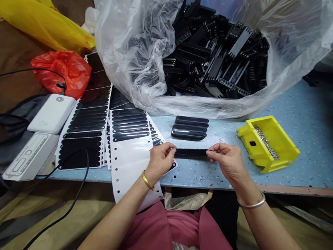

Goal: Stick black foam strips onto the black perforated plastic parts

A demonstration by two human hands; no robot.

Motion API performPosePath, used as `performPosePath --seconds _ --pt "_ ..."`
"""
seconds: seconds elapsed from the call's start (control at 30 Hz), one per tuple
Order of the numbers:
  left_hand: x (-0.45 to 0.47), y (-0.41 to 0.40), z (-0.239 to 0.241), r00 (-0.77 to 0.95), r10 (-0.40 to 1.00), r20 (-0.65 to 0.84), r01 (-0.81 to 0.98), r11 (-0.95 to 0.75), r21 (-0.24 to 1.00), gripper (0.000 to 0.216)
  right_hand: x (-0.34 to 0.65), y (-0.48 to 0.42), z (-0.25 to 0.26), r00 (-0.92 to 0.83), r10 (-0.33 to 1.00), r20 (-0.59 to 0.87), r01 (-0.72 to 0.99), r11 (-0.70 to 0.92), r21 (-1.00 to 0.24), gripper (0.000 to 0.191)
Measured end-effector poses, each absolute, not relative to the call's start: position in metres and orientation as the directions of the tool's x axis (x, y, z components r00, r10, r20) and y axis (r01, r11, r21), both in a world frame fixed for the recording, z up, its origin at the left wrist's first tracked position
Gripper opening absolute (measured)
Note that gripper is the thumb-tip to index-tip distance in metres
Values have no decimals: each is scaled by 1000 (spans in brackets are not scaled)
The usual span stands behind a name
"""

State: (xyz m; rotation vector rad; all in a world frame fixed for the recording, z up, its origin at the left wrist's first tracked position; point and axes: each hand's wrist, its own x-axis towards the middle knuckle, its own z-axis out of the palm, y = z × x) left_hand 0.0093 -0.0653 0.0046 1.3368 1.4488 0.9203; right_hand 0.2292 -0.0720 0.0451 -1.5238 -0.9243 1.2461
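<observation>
Between my two hands stretches a narrow black strip (191,152), level above the front of the table. My left hand (161,156) pinches its left end, and my right hand (224,156) pinches the right end. Just beyond it lie several black bars (190,128) with rounded ends, set side by side. Under and beside my left hand is a white backing sheet (131,157) with black rounded stickers on its far part and bare paper nearer me. Whether the strip is one of these stickers I cannot tell.
A large clear plastic bag (131,56) full of black plastic parts (216,55) stands at the back. On the right sits a yellow bin (283,149) of small metal pieces. More sticker sheets (87,114), a white power bank (52,113), a white box (31,156) and a red bag (63,71) crowd the left.
</observation>
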Motion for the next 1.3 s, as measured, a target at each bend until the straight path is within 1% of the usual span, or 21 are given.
performPosePath --seconds 0.3,0.4,0.53,0.6,0.7,0.8,0.9,1.0,1.07,1.13,1.2,1.27,1.3 --pt "10 -66 0 4 997 -80 301 75 951 14 230 -68 37 269 913 -306 33 -326 -945 24" --pt "10 -66 -3 7 998 -61 304 56 951 14 232 -67 37 274 903 -331 1 -344 -939 30" --pt "9 -67 -6 6 999 -44 299 41 953 13 236 -69 41 281 890 -358 -86 -348 -934 44" --pt "9 -67 -7 13 999 -32 298 27 954 13 237 -71 42 287 889 -357 -82 -349 -934 43" --pt "9 -66 -9 15 1000 -17 302 12 953 13 242 -72 42 298 901 -315 -34 -320 -947 35" --pt "9 -66 -9 8 1000 -16 301 13 953 14 252 -73 40 371 887 -273 -26 -285 -958 31" --pt "9 -66 -9 3 1000 -24 298 22 954 15 263 -76 39 447 862 -239 -47 -244 -969 31" --pt "10 -66 -8 -3 999 -38 297 37 954 15 262 -81 35 392 879 -272 -32 -282 -959 35" --pt "10 -66 -7 -6 999 -42 298 42 954 15 254 -85 32 350 887 -302 24 -331 -943 41" --pt "10 -66 -6 -6 999 -43 301 42 953 14 243 -87 27 358 897 -259 142 -326 -935 48" --pt "11 -66 -5 -6 999 -42 305 42 951 14 234 -87 23 375 917 -136 328 -268 -906 54" --pt "11 -67 -4 -8 999 -38 308 38 951 14 230 -85 21 361 932 18 517 -185 -836 57" --pt "11 -67 -4 -7 999 -34 311 35 950 14 230 -84 20 349 933 87 585 -145 -798 58"
